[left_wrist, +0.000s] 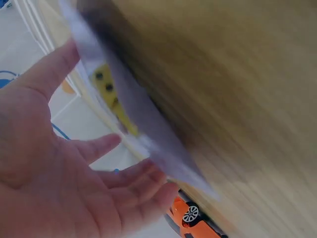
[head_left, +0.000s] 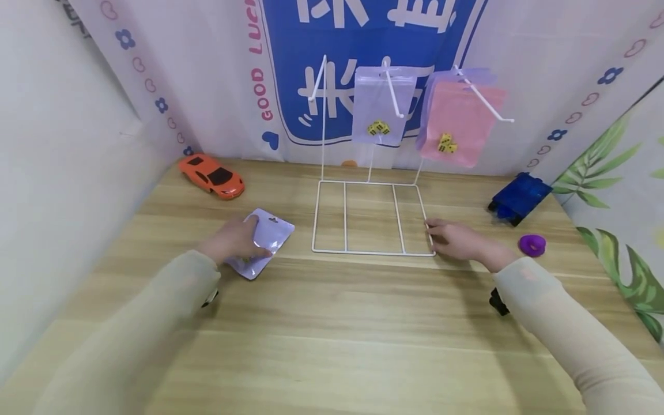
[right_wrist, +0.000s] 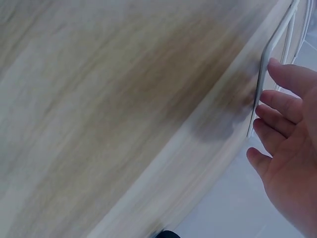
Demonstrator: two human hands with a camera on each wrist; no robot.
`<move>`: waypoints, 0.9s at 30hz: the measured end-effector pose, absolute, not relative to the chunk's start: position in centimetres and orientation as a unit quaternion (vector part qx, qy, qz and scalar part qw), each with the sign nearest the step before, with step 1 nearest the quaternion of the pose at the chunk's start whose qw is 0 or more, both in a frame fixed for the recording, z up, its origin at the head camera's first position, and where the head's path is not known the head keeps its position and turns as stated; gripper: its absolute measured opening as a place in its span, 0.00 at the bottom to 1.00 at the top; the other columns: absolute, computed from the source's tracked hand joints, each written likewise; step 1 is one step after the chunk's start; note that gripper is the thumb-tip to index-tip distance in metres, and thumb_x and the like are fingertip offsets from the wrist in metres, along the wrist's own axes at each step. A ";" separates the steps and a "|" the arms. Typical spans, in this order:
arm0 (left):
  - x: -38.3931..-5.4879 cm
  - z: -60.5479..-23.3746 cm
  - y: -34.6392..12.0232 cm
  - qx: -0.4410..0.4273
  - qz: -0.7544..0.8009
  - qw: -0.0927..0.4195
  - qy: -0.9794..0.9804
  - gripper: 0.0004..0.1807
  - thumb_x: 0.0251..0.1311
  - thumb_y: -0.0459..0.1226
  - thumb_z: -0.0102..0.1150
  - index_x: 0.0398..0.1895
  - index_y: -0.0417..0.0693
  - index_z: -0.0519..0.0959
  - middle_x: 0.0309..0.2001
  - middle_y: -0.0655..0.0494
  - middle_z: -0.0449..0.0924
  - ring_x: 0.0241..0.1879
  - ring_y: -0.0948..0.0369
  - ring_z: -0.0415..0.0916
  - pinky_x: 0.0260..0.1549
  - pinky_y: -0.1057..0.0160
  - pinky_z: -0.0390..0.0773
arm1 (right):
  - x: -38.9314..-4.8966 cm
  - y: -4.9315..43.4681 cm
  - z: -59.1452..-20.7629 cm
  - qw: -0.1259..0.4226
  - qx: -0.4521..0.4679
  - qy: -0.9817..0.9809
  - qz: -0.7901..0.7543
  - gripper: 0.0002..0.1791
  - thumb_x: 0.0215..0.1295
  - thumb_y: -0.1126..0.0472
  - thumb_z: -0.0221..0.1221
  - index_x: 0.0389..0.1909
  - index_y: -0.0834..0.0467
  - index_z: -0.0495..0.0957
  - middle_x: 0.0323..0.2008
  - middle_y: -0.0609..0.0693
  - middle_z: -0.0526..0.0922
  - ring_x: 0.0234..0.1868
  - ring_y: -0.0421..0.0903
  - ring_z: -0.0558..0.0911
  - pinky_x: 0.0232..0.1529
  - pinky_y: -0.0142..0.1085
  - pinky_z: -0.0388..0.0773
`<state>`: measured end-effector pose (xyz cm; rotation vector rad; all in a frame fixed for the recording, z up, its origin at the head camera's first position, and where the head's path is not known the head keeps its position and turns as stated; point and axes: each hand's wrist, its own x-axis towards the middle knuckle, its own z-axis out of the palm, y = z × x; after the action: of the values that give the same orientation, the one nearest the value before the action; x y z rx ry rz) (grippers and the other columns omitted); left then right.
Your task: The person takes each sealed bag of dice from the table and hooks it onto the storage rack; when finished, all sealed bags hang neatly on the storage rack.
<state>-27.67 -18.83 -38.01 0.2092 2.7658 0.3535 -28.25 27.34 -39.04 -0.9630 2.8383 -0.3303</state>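
Observation:
My left hand (head_left: 236, 239) holds a small purple zip bag (head_left: 272, 233) with a hang hole, thumb and fingers at its edges, low over the table. In the left wrist view, yellow dice (left_wrist: 105, 87) show inside the tilted bag. The fingers of my right hand (head_left: 459, 241) touch the right side wire of a white wire display rack (head_left: 373, 253). From the rack's middle hook hangs a purple bag (head_left: 384, 95) with yellow dice. A pink bag (head_left: 464, 115) with dice hangs on the right hook, purple bags behind it. The left hook (head_left: 317, 80) carries no bag.
An orange toy car (head_left: 211, 176) sits at the back left. A blue toy vehicle (head_left: 520, 199) and a purple ring (head_left: 532, 245) lie to the right. A black object (head_left: 499, 302) is partly hidden by my right sleeve. A printed cloth (head_left: 223, 104) hangs behind the wooden table (head_left: 332, 346).

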 end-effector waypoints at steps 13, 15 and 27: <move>-29.5 -35.7 -18.2 0.091 0.281 0.123 0.947 0.37 0.55 0.35 0.59 0.65 0.32 0.54 0.57 0.33 0.64 0.55 0.43 0.64 0.54 0.44 0.62 | -28.2 26.8 -38.9 0.057 -0.325 0.941 -0.081 0.23 0.58 0.66 0.59 0.51 0.77 0.69 0.59 0.71 0.63 0.58 0.66 0.64 0.58 0.53 0.59; -29.3 -34.8 -17.0 0.110 0.317 0.126 0.934 0.30 0.57 0.37 0.58 0.61 0.33 0.62 0.52 0.36 0.70 0.49 0.46 0.70 0.50 0.47 0.68 | -28.2 26.8 -38.9 0.058 -0.325 0.940 -0.083 0.23 0.58 0.66 0.59 0.51 0.77 0.69 0.59 0.71 0.63 0.58 0.67 0.64 0.58 0.53 0.59; -26.2 -28.9 -3.9 0.234 0.646 0.106 0.719 0.21 0.59 0.33 0.57 0.55 0.39 0.69 0.48 0.43 0.76 0.44 0.50 0.77 0.40 0.57 0.77 | -28.1 27.1 -39.1 0.036 -0.344 0.934 -0.089 0.23 0.57 0.67 0.60 0.49 0.78 0.70 0.57 0.72 0.65 0.57 0.67 0.65 0.57 0.54 0.62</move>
<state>-26.21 -3.94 -28.92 0.6882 2.1187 1.9016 -28.14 27.13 -39.09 -1.0569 2.8682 -0.2731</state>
